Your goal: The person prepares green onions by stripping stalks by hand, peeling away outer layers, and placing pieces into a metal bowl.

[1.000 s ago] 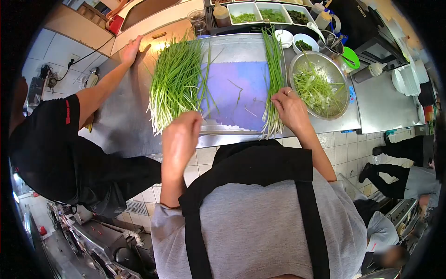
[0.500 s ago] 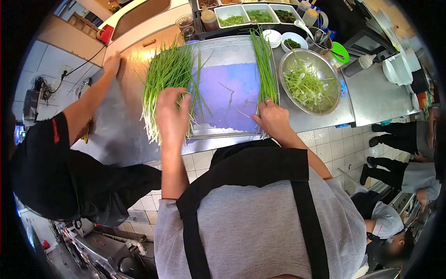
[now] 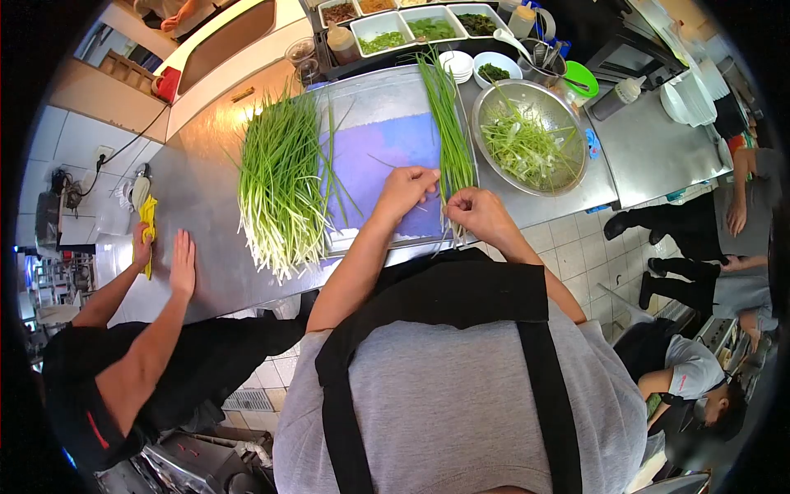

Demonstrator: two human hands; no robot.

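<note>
A large pile of green onions (image 3: 284, 177) lies across the left part of a metal tray with a purple-blue board (image 3: 383, 156). Along the tray's right edge runs a narrower bunch of green onions (image 3: 447, 123). My left hand (image 3: 407, 193) is over the board just left of that bunch, fingers curled together; what it pinches is too small to make out. At the bunch's white ends is my right hand (image 3: 477, 212), its thumb and fingers pinched, with their contents hidden. Thin loose strands lie on the board.
Right of the tray stands a metal colander (image 3: 531, 136) of green trimmings. Behind are containers of chopped food (image 3: 432, 26), small white plates (image 3: 455, 64) and a bowl of chopped greens (image 3: 496, 71). At left a co-worker's hands (image 3: 183, 263) are on the counter, one on a yellow cloth (image 3: 148, 222).
My left hand has moved right from the large pile to beside the narrow bunch. My right hand stays at the bunch's white ends. The co-worker's arm has come down the counter, and a yellow cloth shows.
</note>
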